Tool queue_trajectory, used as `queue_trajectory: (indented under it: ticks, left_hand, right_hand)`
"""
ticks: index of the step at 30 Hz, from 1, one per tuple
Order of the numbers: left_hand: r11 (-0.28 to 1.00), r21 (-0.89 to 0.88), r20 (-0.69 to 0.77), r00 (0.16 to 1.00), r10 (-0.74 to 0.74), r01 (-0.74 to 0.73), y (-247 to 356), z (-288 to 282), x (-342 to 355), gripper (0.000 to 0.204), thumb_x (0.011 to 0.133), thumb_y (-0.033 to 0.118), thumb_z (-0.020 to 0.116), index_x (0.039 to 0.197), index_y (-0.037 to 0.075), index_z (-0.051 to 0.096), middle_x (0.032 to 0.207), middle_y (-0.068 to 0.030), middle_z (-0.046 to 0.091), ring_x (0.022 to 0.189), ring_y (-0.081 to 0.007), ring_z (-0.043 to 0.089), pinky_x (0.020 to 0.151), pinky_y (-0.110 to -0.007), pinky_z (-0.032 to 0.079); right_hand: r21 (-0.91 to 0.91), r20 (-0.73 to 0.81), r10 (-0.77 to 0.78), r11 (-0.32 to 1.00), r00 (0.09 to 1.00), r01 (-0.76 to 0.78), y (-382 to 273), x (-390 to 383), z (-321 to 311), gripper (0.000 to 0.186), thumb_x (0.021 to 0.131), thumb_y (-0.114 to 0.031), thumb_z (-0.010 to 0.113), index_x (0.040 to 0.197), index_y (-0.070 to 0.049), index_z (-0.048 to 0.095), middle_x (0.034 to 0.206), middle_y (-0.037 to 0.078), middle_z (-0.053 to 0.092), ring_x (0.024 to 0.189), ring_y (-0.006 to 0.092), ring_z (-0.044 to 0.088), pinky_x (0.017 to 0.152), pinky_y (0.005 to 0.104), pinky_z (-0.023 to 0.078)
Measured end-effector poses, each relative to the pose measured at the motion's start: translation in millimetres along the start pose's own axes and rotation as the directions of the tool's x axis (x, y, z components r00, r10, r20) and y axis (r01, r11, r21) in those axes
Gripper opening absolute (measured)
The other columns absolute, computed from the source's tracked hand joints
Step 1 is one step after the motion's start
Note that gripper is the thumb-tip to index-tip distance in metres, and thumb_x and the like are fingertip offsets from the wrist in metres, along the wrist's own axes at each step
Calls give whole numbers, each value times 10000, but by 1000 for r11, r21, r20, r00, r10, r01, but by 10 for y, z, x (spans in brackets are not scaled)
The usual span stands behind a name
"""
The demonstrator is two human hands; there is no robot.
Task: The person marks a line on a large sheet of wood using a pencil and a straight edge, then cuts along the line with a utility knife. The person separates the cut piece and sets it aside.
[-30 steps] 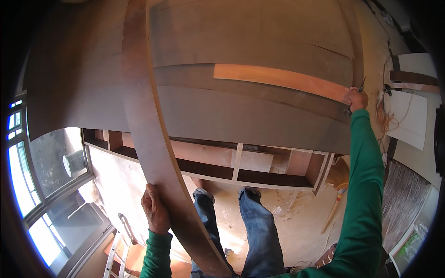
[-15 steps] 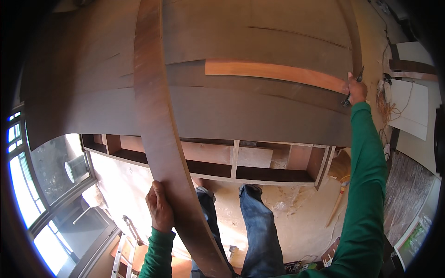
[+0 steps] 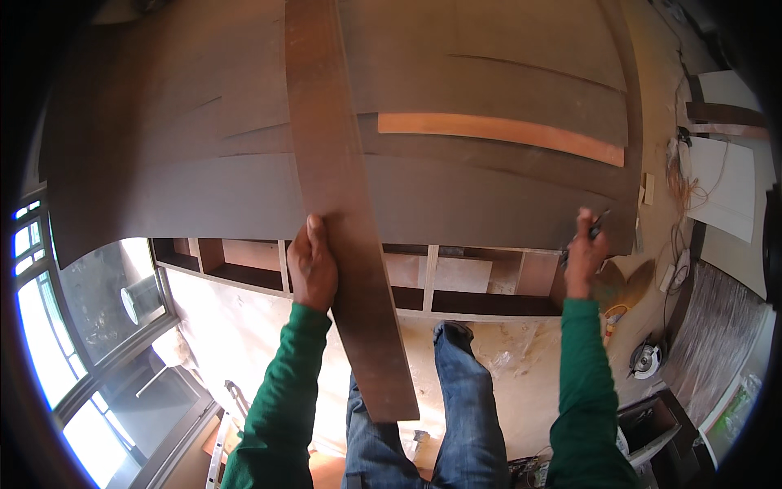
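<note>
A long, narrow brown board [image 3: 330, 138] runs lengthwise away from me over a large dark brown sheet [image 3: 489, 196]. Its near end hangs above my legs. My left hand [image 3: 314, 262] grips the board's left edge, thumb on top and the other fingers partly hidden. At the right, my right hand [image 3: 585, 254] is closed round a slim dark hand tool [image 3: 600, 218] whose exact kind I cannot make out, over the sheet's near edge. An orange-brown strip [image 3: 497, 133] lies on the sheet, to the right of the board.
Under the sheet's near edge is a wooden frame [image 3: 429, 281] with open compartments. A round power tool [image 3: 646, 359] sits on the floor at right, near tangled cords [image 3: 678, 183] and white panels [image 3: 729, 183]. A ladder [image 3: 218, 444] and windows [image 3: 57, 326] are at left.
The board has slid away from me and to the right, with my left hand on it. My right hand has come back toward me from the orange-brown strip's right end, still holding the dark tool.
</note>
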State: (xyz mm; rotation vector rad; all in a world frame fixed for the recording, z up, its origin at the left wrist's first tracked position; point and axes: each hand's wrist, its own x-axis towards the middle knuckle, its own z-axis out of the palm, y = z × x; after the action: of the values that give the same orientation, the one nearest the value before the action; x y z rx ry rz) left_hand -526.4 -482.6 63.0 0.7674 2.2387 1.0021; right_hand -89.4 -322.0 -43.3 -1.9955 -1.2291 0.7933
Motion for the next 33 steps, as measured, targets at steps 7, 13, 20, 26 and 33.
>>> queue_trajectory:
  ticks: [7, 13, 20, 26, 33]
  left_hand:
    - [999, -5, 34, 998, -46, 46, -137, 608, 1096, 689, 1108, 580, 424, 923, -52, 628, 789, -168, 577, 767, -263, 486, 763, -428, 469]
    - [991, 83, 91, 989, -113, 105, -248, 910, 1674, 724, 1090, 616, 431, 1005, -55, 690, 888, -216, 661, 827, -342, 583, 831, -469, 485]
    - [993, 114, 71, 997, -41, 33, -472, 1033, 1790, 734, 1086, 630, 410, 1081, -38, 713, 1051, -316, 690, 1021, -502, 631, 912, -519, 487]
    - [988, 145, 111, 992, -65, 49, -362, 1043, 1777, 734, 1088, 625, 396, 1068, -41, 706, 1064, -340, 686, 1042, -540, 617, 915, -543, 484]
    - [956, 292, 73, 997, 13, -34, -202, 1025, 1724, 702, 1099, 581, 387, 1030, -35, 716, 1040, -350, 696, 1037, -569, 629, 903, -568, 494]
  right_hand:
    - [139, 408, 22, 987, 913, -86, -585, -2501, 433, 413, 988, -364, 773, 1213, -22, 720, 1000, 67, 706, 891, 134, 640, 807, 295, 516]
    - [179, 438, -123, 983, 890, 48, -770, -3147, 949, 529, 958, -340, 807, 1348, -14, 661, 1126, 158, 732, 1075, 284, 721, 942, 369, 567]
    - [83, 546, 25, 993, 837, -84, -682, -3314, 1271, 406, 926, -255, 804, 1228, -10, 688, 997, 187, 712, 952, 371, 694, 821, 442, 554]
    - [53, 488, -71, 997, 870, 52, -546, -3389, 1464, 349, 929, -199, 794, 1205, -21, 675, 993, 184, 696, 921, 394, 682, 804, 454, 544]
    - [90, 468, -55, 996, 882, 14, -605, -3414, 1426, 341, 943, -178, 784, 1227, -23, 675, 1018, 166, 704, 927, 355, 703, 813, 423, 553]
